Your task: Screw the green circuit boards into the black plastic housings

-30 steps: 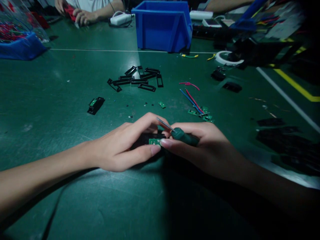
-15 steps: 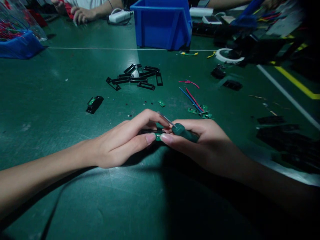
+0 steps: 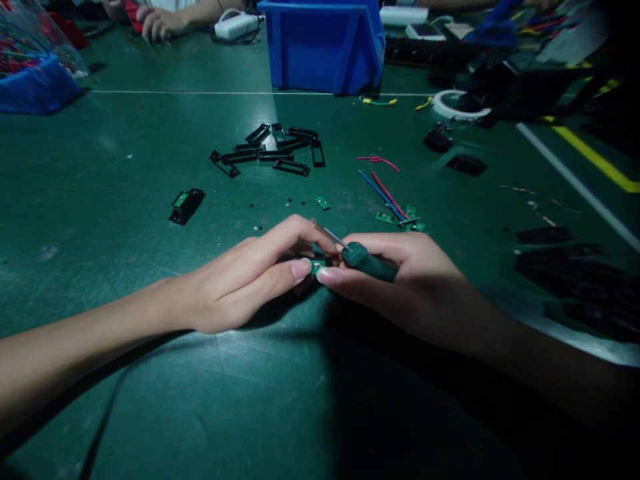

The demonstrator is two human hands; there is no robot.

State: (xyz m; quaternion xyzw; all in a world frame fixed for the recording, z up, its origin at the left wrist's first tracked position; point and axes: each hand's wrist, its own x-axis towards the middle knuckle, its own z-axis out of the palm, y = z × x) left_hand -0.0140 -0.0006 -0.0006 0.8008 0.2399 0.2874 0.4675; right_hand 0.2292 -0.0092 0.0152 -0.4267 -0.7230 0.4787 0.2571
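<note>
Between my two hands is a small green circuit board [image 3: 317, 267] with a black plastic part partly hidden behind it. My left hand [image 3: 245, 277] is closed on it from the left, thumb tip at the board's edge. In my closed right hand [image 3: 405, 280] lies a screwdriver [image 3: 370, 262] with a dark green handle, its metal shaft slanting up to the left over the left fingers. The right thumb also presses against the board's lower right. Beyond the hands lie a loose green board [image 3: 323, 203] and several black plastic frames [image 3: 275, 156].
A black housing with a green board [image 3: 186, 205] sits to the left. Red and blue wires [image 3: 385, 193] lie beyond my right hand. A blue bin [image 3: 325, 50] stands at the back. Another person's hand [image 3: 160, 23] is at the far left. Dark parts [image 3: 575, 273] lie right.
The board between my thumbs has tilted slightly and shifted up a little. Both hands keep their hold, and the screwdriver stays in the right hand. The whole view has shifted slightly.
</note>
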